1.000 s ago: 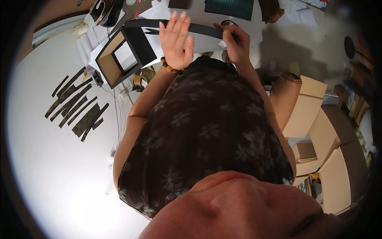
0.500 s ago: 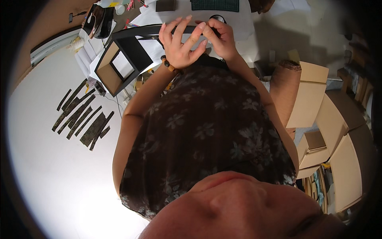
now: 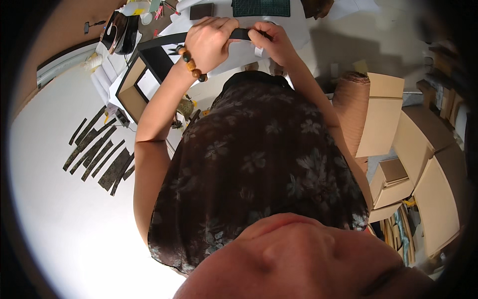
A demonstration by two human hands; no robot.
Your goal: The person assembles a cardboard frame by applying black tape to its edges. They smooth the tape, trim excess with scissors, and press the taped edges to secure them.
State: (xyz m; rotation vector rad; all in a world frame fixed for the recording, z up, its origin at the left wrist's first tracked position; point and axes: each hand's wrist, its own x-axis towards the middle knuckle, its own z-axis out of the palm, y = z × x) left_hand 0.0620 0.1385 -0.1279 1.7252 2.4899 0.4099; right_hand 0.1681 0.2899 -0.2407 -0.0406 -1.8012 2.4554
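my left hand [image 3: 211,42] is curled over the top edge of the black frame [image 3: 164,55], fingers wrapped down on it, and my right hand [image 3: 271,42] pinches the same black strip [image 3: 242,34] just beside it, thumb and fingertips closed on it. the frame stands at the far side of the white table [image 3: 59,209], its open box part to the left of my hands, with a white panel [image 3: 148,83] inside.

i judge the risk is in the strip itself: if my two hands pull unevenly, it could buckle or sit crooked along the edge, and the light frame could tip or slide toward the clutter at the far left. the loose black strips [image 3: 99,152] lying well apart on the left could get swept by my elbow.

my knuckles hide where the strip meets the frame, so i cannot tell whether it is stuck down. my dress covers the near edge of the table, and the small white thing under my right fingers is too small to make out.
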